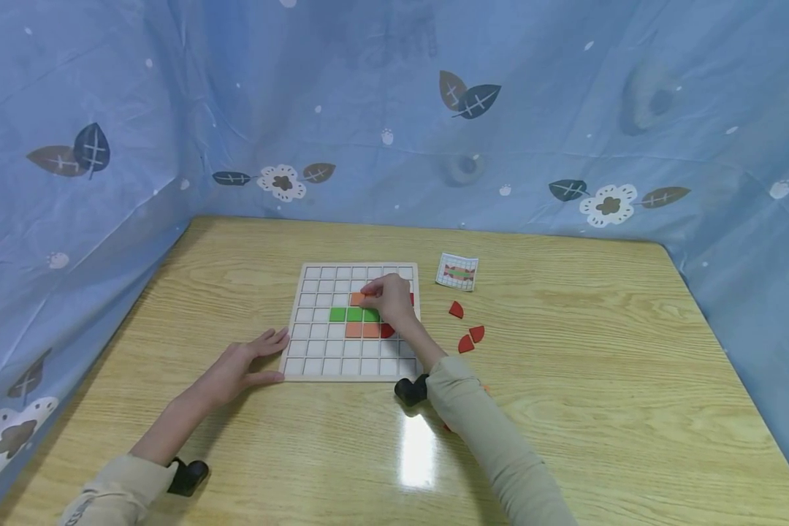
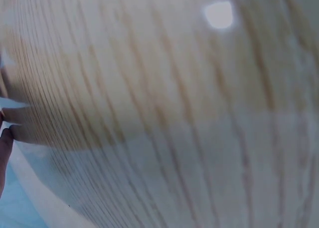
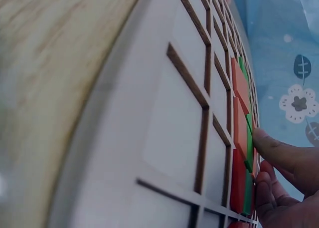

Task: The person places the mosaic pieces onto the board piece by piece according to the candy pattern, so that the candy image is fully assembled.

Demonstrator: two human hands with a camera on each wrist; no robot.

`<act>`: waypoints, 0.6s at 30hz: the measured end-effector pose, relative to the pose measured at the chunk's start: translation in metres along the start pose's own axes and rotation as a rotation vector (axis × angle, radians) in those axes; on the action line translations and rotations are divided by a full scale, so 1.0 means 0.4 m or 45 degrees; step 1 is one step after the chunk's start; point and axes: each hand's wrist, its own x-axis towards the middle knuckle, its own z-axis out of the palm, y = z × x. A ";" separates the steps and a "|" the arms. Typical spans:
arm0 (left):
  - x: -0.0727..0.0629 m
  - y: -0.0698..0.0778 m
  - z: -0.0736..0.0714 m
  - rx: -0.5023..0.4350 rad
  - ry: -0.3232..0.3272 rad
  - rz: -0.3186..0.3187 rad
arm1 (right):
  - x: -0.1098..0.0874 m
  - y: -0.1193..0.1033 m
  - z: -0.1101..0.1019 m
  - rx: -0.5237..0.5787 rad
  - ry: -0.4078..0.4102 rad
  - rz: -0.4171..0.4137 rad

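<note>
A white gridded board [image 1: 315, 349] with a pale wooden frame lies on the table. My right hand [image 1: 394, 299] is over it, thumb and fingertips pinching an orange square tile [image 1: 356, 299] in the upper middle of the grid. Below that tile runs a row of green square tiles [image 1: 354, 315]. Lower still are orange tiles [image 1: 353, 331] and a red quarter-round tile [image 1: 386, 331]. The hand hides part of the pattern; in the right wrist view its thumb [image 3: 274, 150] is against the tiles. My left hand [image 1: 246, 363] touches the board's left edge, fingers extended.
A small printed pattern card [image 1: 457, 272] lies right of the board. Loose red quarter-round pieces [image 1: 456, 310] are scattered below it, some pieces partly hidden by the right sleeve [image 1: 493, 438]. Wood-grain table [image 1: 598, 351] surrounds them, with a blue patterned cloth [image 1: 381, 88] behind.
</note>
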 end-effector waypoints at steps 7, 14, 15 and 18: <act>0.001 0.004 -0.001 -0.006 0.002 -0.012 | 0.000 -0.012 -0.002 -0.053 -0.035 0.001; 0.002 0.007 -0.001 -0.005 0.000 0.004 | -0.002 -0.017 -0.008 -0.073 -0.072 0.009; 0.001 0.007 -0.001 -0.008 -0.001 0.006 | -0.003 -0.017 -0.009 -0.063 -0.077 0.007; 0.001 0.007 -0.002 -0.010 0.001 0.007 | -0.005 -0.011 -0.013 -0.016 -0.082 -0.011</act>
